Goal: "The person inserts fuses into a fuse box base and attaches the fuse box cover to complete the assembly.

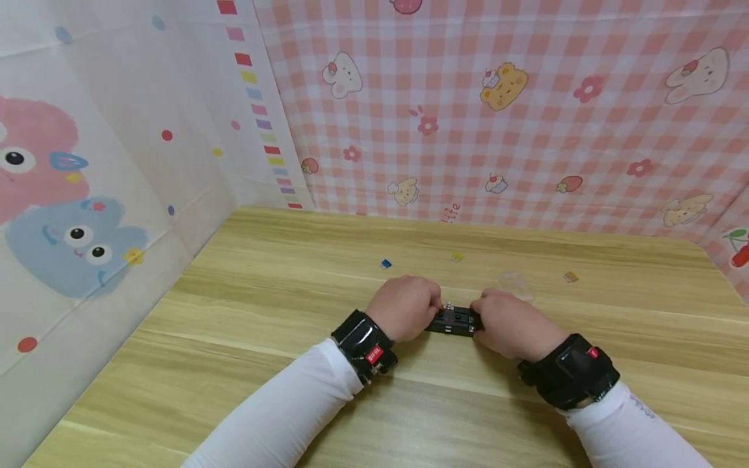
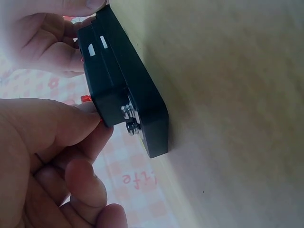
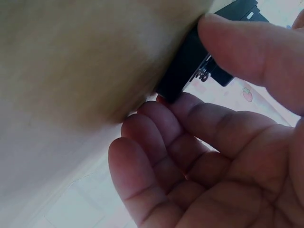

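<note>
A black fuse block (image 1: 459, 322) with silver terminal screws (image 2: 130, 126) lies low over the wooden table between both hands. The right hand (image 1: 509, 323) grips its right end, with the thumb (image 3: 232, 45) on one side and fingertips at the base's edge. At the block's left end, the left hand (image 1: 405, 307) pinches with thumb and forefinger. A small red fuse (image 2: 86, 98) peeks out beside those fingertips, mostly hidden by them. The left hand's other fingers (image 2: 85, 185) are loosely curled.
Behind the hands lie a blue fuse (image 1: 386, 264), a yellow fuse (image 1: 458, 257) and an orange-brown fuse (image 1: 571, 277). A clear plastic cover (image 1: 516, 285) rests just past the right hand. Patterned cloth (image 1: 386, 130) hangs at the table's back edge.
</note>
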Available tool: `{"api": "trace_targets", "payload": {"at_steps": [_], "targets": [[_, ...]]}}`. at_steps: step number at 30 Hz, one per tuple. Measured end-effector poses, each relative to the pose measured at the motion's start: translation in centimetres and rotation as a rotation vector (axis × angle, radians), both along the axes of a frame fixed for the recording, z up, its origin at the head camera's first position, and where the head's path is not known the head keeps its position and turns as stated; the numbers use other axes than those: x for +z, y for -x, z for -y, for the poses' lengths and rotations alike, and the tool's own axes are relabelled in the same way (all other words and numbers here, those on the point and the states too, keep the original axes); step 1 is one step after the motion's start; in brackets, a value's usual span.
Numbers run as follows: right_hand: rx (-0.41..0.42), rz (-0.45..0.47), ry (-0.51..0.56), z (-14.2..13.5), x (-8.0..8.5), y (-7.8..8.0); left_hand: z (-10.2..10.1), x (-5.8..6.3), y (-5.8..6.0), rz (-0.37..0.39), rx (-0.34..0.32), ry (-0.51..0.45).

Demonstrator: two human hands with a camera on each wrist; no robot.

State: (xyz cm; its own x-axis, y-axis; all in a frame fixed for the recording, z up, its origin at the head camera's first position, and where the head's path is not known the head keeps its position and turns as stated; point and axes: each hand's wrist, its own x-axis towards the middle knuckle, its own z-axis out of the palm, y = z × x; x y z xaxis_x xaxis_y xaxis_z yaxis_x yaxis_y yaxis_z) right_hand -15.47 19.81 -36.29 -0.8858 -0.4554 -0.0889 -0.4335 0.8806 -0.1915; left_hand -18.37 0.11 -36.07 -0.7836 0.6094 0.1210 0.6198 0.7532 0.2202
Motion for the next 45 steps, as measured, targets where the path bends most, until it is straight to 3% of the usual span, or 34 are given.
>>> {"api": "trace_targets", "payload": {"at_steps": [7, 15, 24, 30, 36, 45], "targets": [[0.014, -0.012, 0.0, 0.3, 0.2, -0.2, 0.4, 0.1, 0.6, 0.089, -0.006, -0.012], [0.012, -0.028, -0.01, 0.2, 0.0, -0.2, 1.3, 0.0, 1.7, 0.197, -0.02, -0.109], [-0.009, -0.013, -0.033, 0.2, -0.1, -0.2, 3.0, 1.0, 3.8, 0.138, 0.086, -0.141], [-0.01, -0.01, -0.029, 0.2, 0.0, -0.2, 4.4, 0.5, 5.4, 0.123, 0.206, -0.098], [-0.012, -0.009, -0.032, 0.3, 0.0, -0.2, 5.6, -0.1, 6.9, 0.072, 0.263, -0.031], [-0.009, -0.013, -0.033, 0.3, -0.1, -0.2, 6.1, -0.3, 7.7, 0.119, 0.324, -0.02]]}}
